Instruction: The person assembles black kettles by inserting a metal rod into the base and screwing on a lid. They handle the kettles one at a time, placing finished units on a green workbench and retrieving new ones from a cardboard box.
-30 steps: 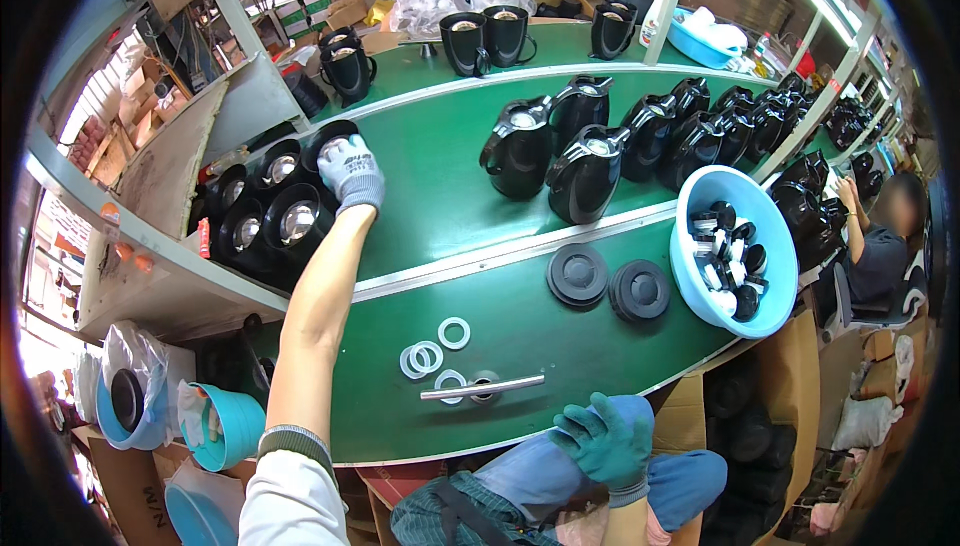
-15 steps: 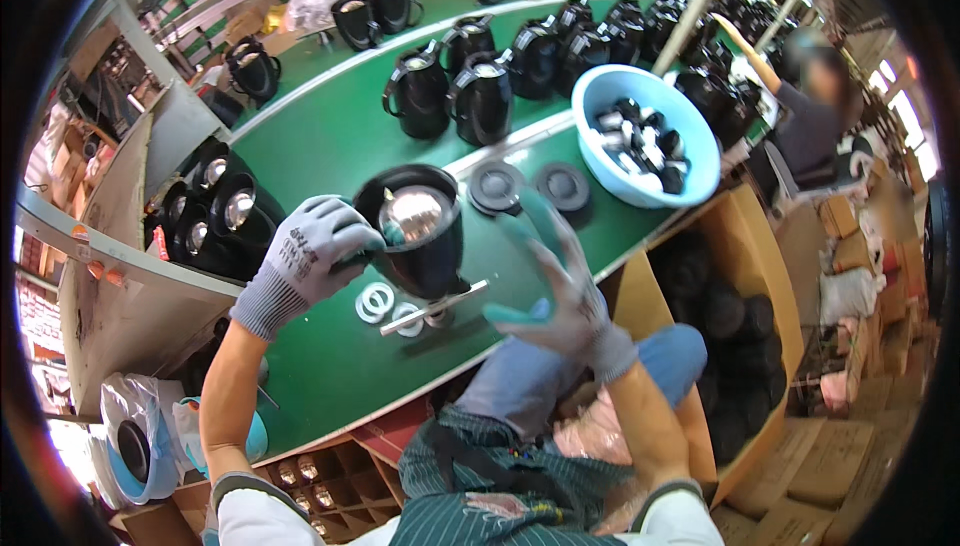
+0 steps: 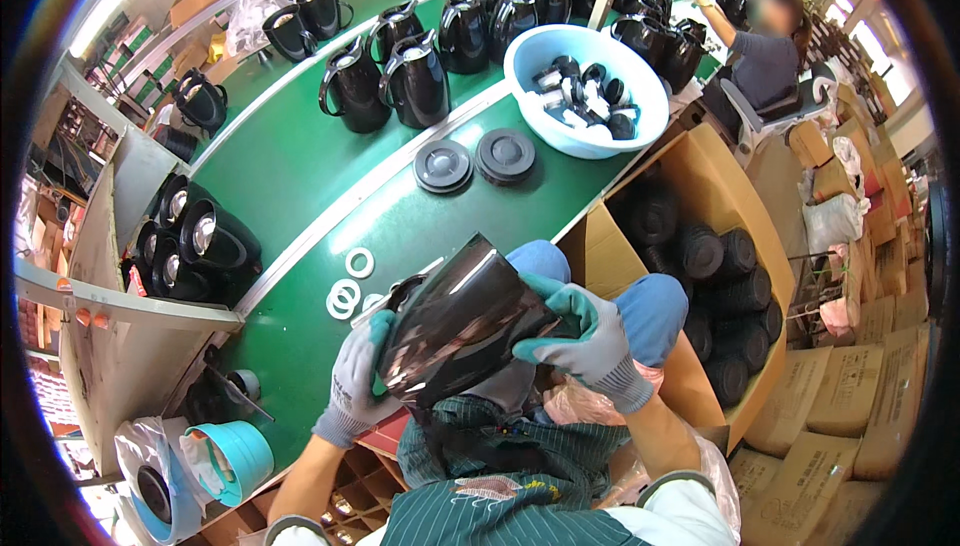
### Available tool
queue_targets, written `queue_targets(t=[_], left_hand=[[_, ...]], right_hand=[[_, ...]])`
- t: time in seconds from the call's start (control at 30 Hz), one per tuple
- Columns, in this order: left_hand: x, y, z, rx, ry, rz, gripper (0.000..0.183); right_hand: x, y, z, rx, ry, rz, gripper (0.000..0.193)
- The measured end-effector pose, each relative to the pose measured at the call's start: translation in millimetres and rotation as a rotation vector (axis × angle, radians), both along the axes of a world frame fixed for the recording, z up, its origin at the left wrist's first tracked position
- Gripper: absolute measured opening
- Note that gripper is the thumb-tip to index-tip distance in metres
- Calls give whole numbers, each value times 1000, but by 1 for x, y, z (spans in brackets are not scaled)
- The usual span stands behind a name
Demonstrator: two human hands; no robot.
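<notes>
A glossy black jug body point(image 3: 465, 321) is tipped on its side above my lap, its inside hidden from this view. Gloved in grey and green, my left hand point(image 3: 358, 376) is closed around its lower left end. The fingers of my right hand point(image 3: 585, 341), in a matching glove, grip the opposite end. Just beyond the jug, several white rings point(image 3: 343, 298) lie on the green bench point(image 3: 300, 346), partly beside a thin light bar behind the jug. Farther off rest two round black discs point(image 3: 443, 165), point(image 3: 505, 155), apparently stacked bases or lids.
A light blue basin point(image 3: 520, 81) holds black and white parts. Finished-looking black jugs point(image 3: 415, 86) stand along the bench's far side. An open carton point(image 3: 765, 236) of black discs is on my right. Jug bodies point(image 3: 215, 236) lie on the left shelf. A co-worker point(image 3: 765, 61) sits at the far right.
The jug body, earlier upright over the bench with a shiny liner showing, has come toward me and tipped over. My right hand, earlier open in the air, has closed on it.
</notes>
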State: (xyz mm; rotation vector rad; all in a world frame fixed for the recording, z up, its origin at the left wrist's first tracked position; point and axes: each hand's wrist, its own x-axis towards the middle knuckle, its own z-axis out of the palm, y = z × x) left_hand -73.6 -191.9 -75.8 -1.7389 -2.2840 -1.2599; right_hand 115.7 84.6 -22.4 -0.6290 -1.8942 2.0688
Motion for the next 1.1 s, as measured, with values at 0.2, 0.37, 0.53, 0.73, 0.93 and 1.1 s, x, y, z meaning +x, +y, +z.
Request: queue_targets(t=[0.2,0.37,0.53,0.73,0.93,1.1], left_hand=[[-29,25,-35,101,-833,369,32],[-53,23,-50,-96,-1272,136,35],[-34,-19,-136,-191,-1726,392,40],[-8,5,-103,-265,-1844,771,46],[-15,-17,-162,227,-2664,1138,51],[-9,20,-122,-247,-1720,238,59]], right_hand=[[-17,-6,17,331,-144,98,56],[-77,41,-15,250,12,252,33],[-216,128,-115,892,-813,-105,119],[-258,154,-162,1033,-972,-130,100],[-184,125,-117,1002,-100,-126,78],[-82,54,-28,691,408,363,80]])
